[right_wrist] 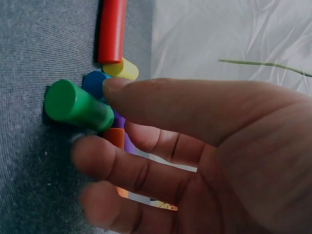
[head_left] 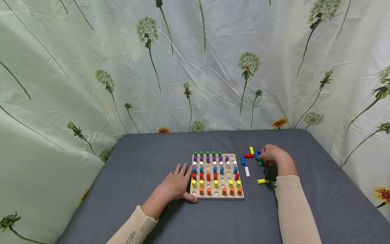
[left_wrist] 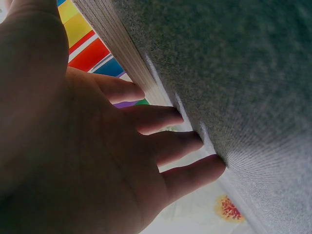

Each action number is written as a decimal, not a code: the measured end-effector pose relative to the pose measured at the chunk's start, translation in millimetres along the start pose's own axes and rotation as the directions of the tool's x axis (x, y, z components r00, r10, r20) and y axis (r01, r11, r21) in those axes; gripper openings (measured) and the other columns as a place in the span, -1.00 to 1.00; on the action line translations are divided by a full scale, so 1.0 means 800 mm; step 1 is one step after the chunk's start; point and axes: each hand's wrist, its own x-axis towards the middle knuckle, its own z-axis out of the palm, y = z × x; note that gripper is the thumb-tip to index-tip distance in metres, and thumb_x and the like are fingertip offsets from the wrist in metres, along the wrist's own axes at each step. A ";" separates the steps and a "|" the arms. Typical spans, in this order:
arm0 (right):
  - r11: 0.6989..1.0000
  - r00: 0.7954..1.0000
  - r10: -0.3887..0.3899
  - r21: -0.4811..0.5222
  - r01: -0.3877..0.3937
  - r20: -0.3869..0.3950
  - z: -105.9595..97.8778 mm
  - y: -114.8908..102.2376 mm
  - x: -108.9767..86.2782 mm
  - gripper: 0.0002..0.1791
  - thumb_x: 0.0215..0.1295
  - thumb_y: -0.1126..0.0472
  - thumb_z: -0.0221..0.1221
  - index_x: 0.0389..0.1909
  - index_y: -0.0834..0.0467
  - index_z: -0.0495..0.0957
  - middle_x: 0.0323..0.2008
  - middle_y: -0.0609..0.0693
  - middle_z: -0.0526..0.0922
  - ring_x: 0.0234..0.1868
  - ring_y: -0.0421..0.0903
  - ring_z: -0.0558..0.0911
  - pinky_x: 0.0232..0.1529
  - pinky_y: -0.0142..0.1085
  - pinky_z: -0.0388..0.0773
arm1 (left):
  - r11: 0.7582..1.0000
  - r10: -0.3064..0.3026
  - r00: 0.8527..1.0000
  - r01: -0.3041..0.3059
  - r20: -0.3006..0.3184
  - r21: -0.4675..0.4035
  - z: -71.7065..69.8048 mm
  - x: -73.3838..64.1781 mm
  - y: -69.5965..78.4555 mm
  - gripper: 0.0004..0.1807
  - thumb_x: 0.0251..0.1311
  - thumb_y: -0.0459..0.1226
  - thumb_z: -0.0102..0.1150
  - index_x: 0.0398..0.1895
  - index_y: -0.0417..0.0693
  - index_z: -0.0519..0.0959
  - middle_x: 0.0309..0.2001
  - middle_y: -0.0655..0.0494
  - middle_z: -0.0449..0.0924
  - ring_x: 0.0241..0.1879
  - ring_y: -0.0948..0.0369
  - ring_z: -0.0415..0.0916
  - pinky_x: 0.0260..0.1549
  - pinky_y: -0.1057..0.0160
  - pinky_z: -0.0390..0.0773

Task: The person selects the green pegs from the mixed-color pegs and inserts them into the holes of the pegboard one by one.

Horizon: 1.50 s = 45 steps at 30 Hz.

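Observation:
A wooden pegboard [head_left: 217, 198] lies on the table, its upright pegs standing in colored rows with some bare holes between them. My left hand [head_left: 175, 185] rests flat beside the board's left edge, fingers spread and thumb at the near left corner. In the left wrist view, its fingertips [left_wrist: 214, 165] touch the cloth along the board's side. My right hand [head_left: 274, 154] reaches down over loose pegs right of the board. In the right wrist view, a green peg [right_wrist: 73, 105] stands by its loosely bent fingers; an orange peg [right_wrist: 115, 138] is partly hidden behind them.
Around the right hand lie a red peg [head_left: 248, 156], a white peg [head_left: 247, 172], a blue peg [head_left: 243, 160] and a yellow peg [head_left: 263, 181]. Another yellow peg [head_left: 251, 150] lies farther back. A flowered curtain [head_left: 213, 101] hangs behind the grey tablecloth [head_left: 146, 152].

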 end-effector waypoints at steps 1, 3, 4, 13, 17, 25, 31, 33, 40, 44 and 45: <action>1.000 1.000 0.002 0.001 -0.002 0.001 0.001 0.000 0.000 -0.79 0.54 0.19 0.19 -0.27 0.23 0.46 -0.47 0.00 0.56 -0.39 -0.09 0.54 -0.29 -0.28 0.49 | 1.000 -0.001 1.000 0.001 0.000 0.000 0.000 0.000 0.000 0.45 -0.06 0.46 0.46 0.76 0.02 -0.05 0.73 -0.19 -0.02 0.71 -0.20 -0.03 0.53 -0.28 0.29; 1.000 1.000 0.004 -0.002 -0.004 0.003 0.002 0.000 0.002 -0.79 0.54 0.20 0.20 -0.27 0.23 0.46 -0.46 0.02 0.56 -0.40 -0.08 0.54 -0.30 -0.28 0.50 | 1.000 -0.002 1.000 0.002 0.000 0.001 0.000 0.000 0.000 0.45 -0.06 0.46 0.46 0.76 0.02 -0.04 0.73 -0.19 -0.02 0.71 -0.20 -0.03 0.53 -0.28 0.29; 1.000 1.000 0.005 -0.005 -0.005 0.002 0.003 0.000 0.002 -0.80 0.54 0.21 0.20 -0.27 0.23 0.46 -0.46 0.02 0.56 -0.40 -0.08 0.54 -0.30 -0.29 0.50 | 1.000 -0.002 1.000 0.002 0.000 0.001 0.000 0.000 0.000 0.45 -0.06 0.46 0.46 0.76 0.02 -0.04 0.73 -0.19 -0.02 0.71 -0.20 -0.03 0.53 -0.28 0.29; 0.999 1.000 0.004 -0.054 -0.004 -0.009 0.007 -0.004 0.006 -0.79 0.52 0.21 0.22 -0.30 0.22 0.47 -0.42 0.07 0.60 -0.36 -0.05 0.58 -0.28 -0.28 0.55 | 1.000 0.000 1.000 0.000 0.000 0.014 0.001 0.002 -0.001 0.45 -0.06 0.47 0.45 0.76 0.02 -0.05 0.73 -0.19 -0.02 0.71 -0.20 -0.02 0.52 -0.28 0.30; 0.996 1.000 0.001 -0.084 -0.002 -0.012 0.008 -0.005 0.007 -0.80 0.52 0.21 0.21 -0.29 0.23 0.46 -0.41 0.09 0.60 -0.36 -0.04 0.59 -0.28 -0.28 0.53 | 1.000 0.000 1.000 0.000 -0.001 0.018 0.002 0.004 -0.002 0.45 -0.06 0.47 0.45 0.76 0.02 -0.05 0.73 -0.19 -0.02 0.70 -0.21 -0.01 0.52 -0.29 0.30; 0.996 1.000 -0.006 -0.086 0.005 -0.014 0.009 -0.007 0.007 -0.80 0.52 0.23 0.19 -0.28 0.22 0.41 -0.42 0.08 0.53 -0.37 -0.04 0.55 -0.31 -0.30 0.54 | 1.000 0.000 1.000 0.000 -0.006 0.017 0.004 0.004 -0.002 0.45 -0.06 0.48 0.44 0.76 0.02 -0.03 0.72 -0.19 -0.01 0.70 -0.21 -0.01 0.51 -0.28 0.31; 0.994 0.999 -0.042 -0.102 0.040 -0.015 0.002 -0.003 0.001 -0.79 0.51 0.19 0.20 -0.12 0.29 0.52 -0.33 0.12 0.57 -0.28 0.00 0.57 -0.26 -0.25 0.54 | 1.000 -0.003 1.000 0.003 -0.006 0.026 0.004 0.004 -0.002 0.45 -0.07 0.49 0.44 0.76 0.00 -0.02 0.72 -0.20 0.00 0.70 -0.21 0.01 0.51 -0.28 0.32; 0.994 0.998 -0.052 -0.103 0.049 -0.032 -0.002 -0.003 -0.002 -0.75 0.50 0.17 0.21 -0.06 0.31 0.58 -0.31 0.12 0.60 -0.27 0.00 0.57 -0.26 -0.24 0.52 | 1.000 -0.004 1.000 0.004 -0.004 0.025 0.003 0.005 -0.002 0.46 -0.06 0.49 0.43 0.76 0.00 -0.04 0.72 -0.19 -0.01 0.70 -0.21 0.00 0.51 -0.29 0.31; 0.977 0.960 -0.207 -0.096 0.191 -0.189 -0.011 -0.015 -0.009 -0.72 0.45 0.14 0.17 -0.04 0.28 0.61 -0.38 0.06 0.57 -0.36 -0.03 0.50 -0.33 -0.23 0.41 | 1.000 -0.003 1.000 0.003 -0.008 0.019 0.003 0.004 -0.002 0.46 -0.07 0.49 0.44 0.76 0.02 -0.03 0.72 -0.19 -0.01 0.70 -0.21 -0.01 0.51 -0.28 0.32; 0.959 0.912 -0.283 -0.086 0.269 -0.297 -0.007 -0.028 -0.008 -0.76 0.45 0.13 0.14 -0.02 0.20 0.57 -0.36 0.04 0.54 -0.43 -0.06 0.47 -0.39 -0.23 0.38 | 1.000 -0.002 1.000 0.002 -0.005 0.018 0.003 0.004 -0.001 0.45 -0.07 0.49 0.44 0.76 0.01 -0.03 0.72 -0.19 -0.01 0.70 -0.21 -0.01 0.51 -0.28 0.31; 0.957 0.904 -0.288 -0.082 0.277 -0.314 -0.005 -0.032 -0.008 -0.76 0.45 0.12 0.14 -0.02 0.18 0.56 -0.36 0.04 0.54 -0.44 -0.06 0.47 -0.41 -0.23 0.37 | 1.000 -0.002 1.000 0.003 -0.003 0.018 0.003 0.004 -0.001 0.45 -0.07 0.49 0.44 0.76 0.01 -0.03 0.72 -0.19 -0.01 0.70 -0.21 -0.01 0.51 -0.28 0.31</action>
